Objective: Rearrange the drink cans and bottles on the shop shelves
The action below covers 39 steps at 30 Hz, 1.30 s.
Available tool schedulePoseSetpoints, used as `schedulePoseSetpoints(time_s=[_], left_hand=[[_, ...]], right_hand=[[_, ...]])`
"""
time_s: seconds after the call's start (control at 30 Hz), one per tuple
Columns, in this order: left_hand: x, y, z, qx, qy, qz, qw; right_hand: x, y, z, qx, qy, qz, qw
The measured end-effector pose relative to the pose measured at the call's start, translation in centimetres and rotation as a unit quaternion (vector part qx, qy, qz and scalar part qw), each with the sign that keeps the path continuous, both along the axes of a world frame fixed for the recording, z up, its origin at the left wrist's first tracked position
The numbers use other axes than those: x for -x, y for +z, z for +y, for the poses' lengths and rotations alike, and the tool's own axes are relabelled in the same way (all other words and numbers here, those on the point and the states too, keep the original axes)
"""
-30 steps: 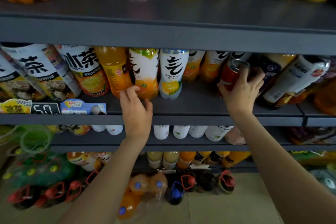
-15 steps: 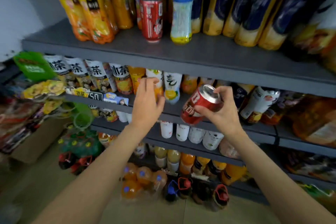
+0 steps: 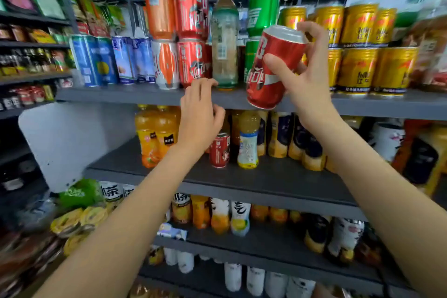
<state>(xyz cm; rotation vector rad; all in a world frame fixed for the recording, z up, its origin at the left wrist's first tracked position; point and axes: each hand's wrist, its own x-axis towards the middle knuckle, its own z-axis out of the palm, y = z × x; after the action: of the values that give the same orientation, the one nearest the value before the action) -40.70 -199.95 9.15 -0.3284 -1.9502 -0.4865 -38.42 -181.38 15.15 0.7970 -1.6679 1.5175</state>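
Note:
My right hand (image 3: 307, 80) grips a red cola can (image 3: 271, 72), tilted, in front of the top drinks shelf (image 3: 121, 94). Behind it stand stacked red cans (image 3: 191, 31), a tall tea bottle (image 3: 225, 41) and green cans (image 3: 262, 2). My left hand (image 3: 200, 116) hovers empty at that shelf's front edge, fingers loosely curled, fingertips close to the tea bottle's base. On the shelf below, another red can (image 3: 219, 150) stands beside a pale bottle (image 3: 248, 145).
Gold cans (image 3: 358, 48) fill the top shelf's right side, blue cans (image 3: 106, 60) and orange cans (image 3: 159, 12) its left. Orange juice bottles (image 3: 154, 133) stand on the second shelf (image 3: 266, 184). More bottles line the lower shelves. Snack packets crowd the left.
My right hand has taken the red can off the lower shelf and raised it to the top shelf. My left hand has risen with it, and the view has swung upward.

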Motion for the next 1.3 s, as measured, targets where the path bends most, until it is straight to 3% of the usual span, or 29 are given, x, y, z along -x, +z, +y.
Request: schedulePoseSetpoints(time_s=[0.2, 0.43, 0.6, 0.73, 0.97, 1.1, 1.3], left_hand=[[1.9, 2.6, -7.4, -0.062, 0.027, -0.022, 0.997], [3.3, 4.3, -12.0, -0.061, -0.017, -0.031, 0.998], [4.5, 5.9, -8.7, -0.050, -0.120, -0.039, 0.991], [6.2, 7.3, -3.9, -0.062, -0.170, -0.109, 0.977], [9.2, 8.8, 0.4, -0.137, -0.126, -0.240, 0.953], [9.6, 8.5, 0.3, -0.157, -0.101, -0.238, 0.953], [7.8, 9.0, -1.9, -0.109, -0.100, -0.223, 0.964]], right_hand=[[2.7, 2.6, -5.9, -0.012, -0.025, -0.011, 1.000], [5.0, 1.7, -11.6, 0.022, -0.079, -0.037, 0.996], [4.5, 1.4, -9.6, 0.058, -0.188, -0.066, 0.978], [3.7, 2.5, -6.3, 0.056, -0.237, -0.087, 0.966], [3.4, 2.1, -3.6, 0.022, -0.262, -0.087, 0.961], [4.0, 2.1, -3.7, 0.015, -0.249, -0.091, 0.964], [5.0, 2.5, -5.0, 0.018, -0.212, -0.086, 0.973]])
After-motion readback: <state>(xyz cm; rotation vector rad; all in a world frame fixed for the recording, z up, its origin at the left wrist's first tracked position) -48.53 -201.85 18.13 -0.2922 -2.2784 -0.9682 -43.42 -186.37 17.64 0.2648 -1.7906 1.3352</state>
